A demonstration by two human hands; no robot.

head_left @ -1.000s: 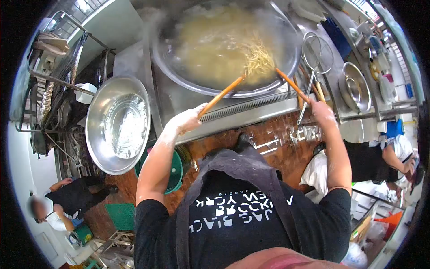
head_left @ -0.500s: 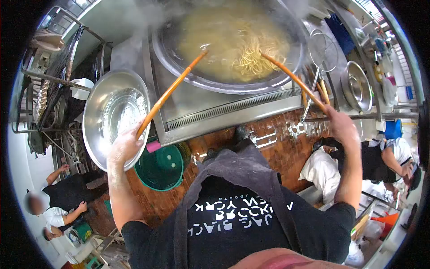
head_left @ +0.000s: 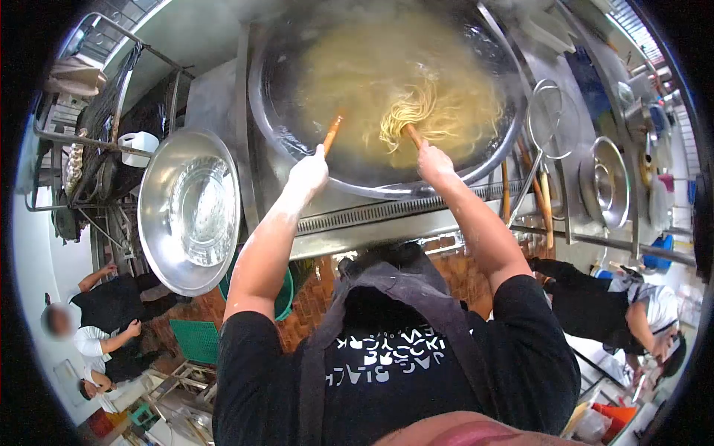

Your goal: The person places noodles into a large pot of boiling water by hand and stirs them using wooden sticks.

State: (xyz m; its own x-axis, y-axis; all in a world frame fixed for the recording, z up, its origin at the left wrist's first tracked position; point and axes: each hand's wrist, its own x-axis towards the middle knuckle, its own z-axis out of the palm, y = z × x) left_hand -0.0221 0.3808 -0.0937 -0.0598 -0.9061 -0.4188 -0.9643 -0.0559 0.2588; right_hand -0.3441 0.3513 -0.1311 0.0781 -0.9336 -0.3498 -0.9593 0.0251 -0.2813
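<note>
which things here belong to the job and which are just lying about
Likely in use:
left hand with long brown wooden stick
right hand with similar stick
thin yellow noodles
large round metal pot

Likely just lying about:
wide silver metal basin
round silver wire strainer
green plastic tub

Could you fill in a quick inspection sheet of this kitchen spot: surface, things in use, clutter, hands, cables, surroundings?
Surface: steel stove bearing a large pot of cloudy, steaming liquid.
Things in use: noodles in the pot, some bunched at the right stick; the left stick points apart from that bunch.
Clutter: metal basin at left; strainer and steel bowls at right.
Hands: left hand grips the left stick; right hand grips the right one.
Cables: nothing seen.
Surroundings: reddish floor, green bin, two people at left, one person at right.
</note>
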